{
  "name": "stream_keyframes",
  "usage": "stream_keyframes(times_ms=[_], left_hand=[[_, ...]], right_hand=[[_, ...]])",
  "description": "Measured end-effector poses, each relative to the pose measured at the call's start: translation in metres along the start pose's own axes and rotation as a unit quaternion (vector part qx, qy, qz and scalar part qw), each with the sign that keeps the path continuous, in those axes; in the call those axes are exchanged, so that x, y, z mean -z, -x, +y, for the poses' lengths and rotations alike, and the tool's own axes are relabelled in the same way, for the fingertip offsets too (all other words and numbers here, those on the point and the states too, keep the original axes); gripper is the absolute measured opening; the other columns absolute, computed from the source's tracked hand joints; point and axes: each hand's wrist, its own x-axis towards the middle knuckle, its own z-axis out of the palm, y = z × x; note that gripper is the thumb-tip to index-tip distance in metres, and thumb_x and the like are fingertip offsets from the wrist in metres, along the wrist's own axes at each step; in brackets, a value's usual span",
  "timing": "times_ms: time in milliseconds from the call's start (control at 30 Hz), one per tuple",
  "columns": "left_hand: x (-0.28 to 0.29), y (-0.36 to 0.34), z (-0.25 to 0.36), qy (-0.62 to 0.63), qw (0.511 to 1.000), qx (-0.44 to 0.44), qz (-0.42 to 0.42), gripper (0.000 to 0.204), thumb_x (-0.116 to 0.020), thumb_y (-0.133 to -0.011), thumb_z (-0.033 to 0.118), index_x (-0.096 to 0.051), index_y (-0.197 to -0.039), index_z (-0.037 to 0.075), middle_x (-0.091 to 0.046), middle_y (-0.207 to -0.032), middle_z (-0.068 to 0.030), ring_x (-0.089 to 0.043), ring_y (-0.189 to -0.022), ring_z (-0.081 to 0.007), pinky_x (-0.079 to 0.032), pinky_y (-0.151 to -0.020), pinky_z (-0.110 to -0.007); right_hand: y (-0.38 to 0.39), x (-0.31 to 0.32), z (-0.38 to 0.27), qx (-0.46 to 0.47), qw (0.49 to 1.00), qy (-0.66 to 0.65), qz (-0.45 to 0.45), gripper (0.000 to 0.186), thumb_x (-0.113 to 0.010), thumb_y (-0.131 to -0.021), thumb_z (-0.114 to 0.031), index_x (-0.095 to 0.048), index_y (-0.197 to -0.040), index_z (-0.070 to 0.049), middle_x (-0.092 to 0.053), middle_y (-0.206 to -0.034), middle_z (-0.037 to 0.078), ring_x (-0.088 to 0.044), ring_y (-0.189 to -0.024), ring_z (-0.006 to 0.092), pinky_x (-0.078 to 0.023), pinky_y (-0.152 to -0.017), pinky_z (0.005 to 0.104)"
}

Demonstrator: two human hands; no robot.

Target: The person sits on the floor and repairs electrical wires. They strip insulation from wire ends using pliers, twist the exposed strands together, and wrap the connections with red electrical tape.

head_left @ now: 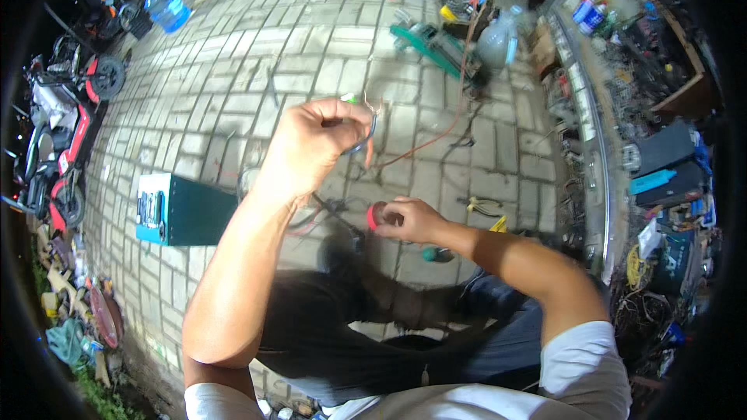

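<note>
Pinched between the fingers and thumb of my left hand (pixel 315 140) are thin electrical wires (pixel 372 131), one dark blue and one orange. Their bare copper ends stick up past my fingertips. Lower and to the right, my right hand (pixel 412 220) is closed around a roll of red tape (pixel 373 216), with its red edge facing left. Dark cables lie on the paving below my left wrist. Pliers with pale yellow handles (pixel 485 206) rest just right of my right hand. A green-handled tool (pixel 437 254) lies beneath that forearm, near my knees.
A dark green box (pixel 198 211) stands left of my left forearm. Ahead lie a green tool (pixel 428 48), a clear plastic jug (pixel 496 40) and a long brown cable (pixel 426 141). Cluttered shelving lines the right; a red scooter (pixel 74 136) and blue water bottle (pixel 166 8) stand left.
</note>
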Motion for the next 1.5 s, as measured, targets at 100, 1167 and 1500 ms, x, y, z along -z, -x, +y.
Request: stream_keyframes(times_ms=[100,1167,1500], left_hand=[[-0.007,0.004,0.008,-0.012,0.999,0.000,-0.051,0.013,-0.060,-0.079,-0.003,-0.067,-0.089,-0.001,-0.065,-0.084,-0.0024,-0.055,-0.076,-0.0070,-0.044,-0.071,-0.023],[-0.080,0.060,0.041,-0.341,0.783,-0.519,-0.025,0.024,-0.067,-0.067,-0.001,-0.068,-0.090,0.004,-0.048,-0.058,-0.0043,-0.049,-0.054,-0.0210,-0.038,-0.054,-0.032],[-0.076,0.065,0.041,-0.455,0.676,-0.580,0.009,0.021,-0.069,-0.061,0.006,-0.065,-0.081,0.009,-0.048,-0.064,-0.0001,-0.049,-0.059,-0.0188,-0.037,-0.056,-0.032]], right_hand=[[0.038,0.086,-0.064,0.116,0.992,-0.059,-0.007,0.028,-0.072,-0.077,-0.019,-0.061,-0.097,-0.002,-0.059,-0.094,0.014,-0.058,-0.091,0.0297,-0.046,-0.085,0.0379],[0.097,0.167,-0.148,0.014,0.864,-0.493,0.103,0.033,-0.040,-0.096,-0.033,-0.059,-0.095,-0.005,-0.061,-0.082,0.004,-0.057,-0.065,0.0098,-0.047,-0.056,0.0250],[0.100,0.164,-0.162,-0.123,0.863,-0.483,0.087,0.036,-0.042,-0.096,-0.036,-0.059,-0.095,-0.005,-0.065,-0.078,0.009,-0.064,-0.058,0.0192,-0.046,-0.041,0.0265]])
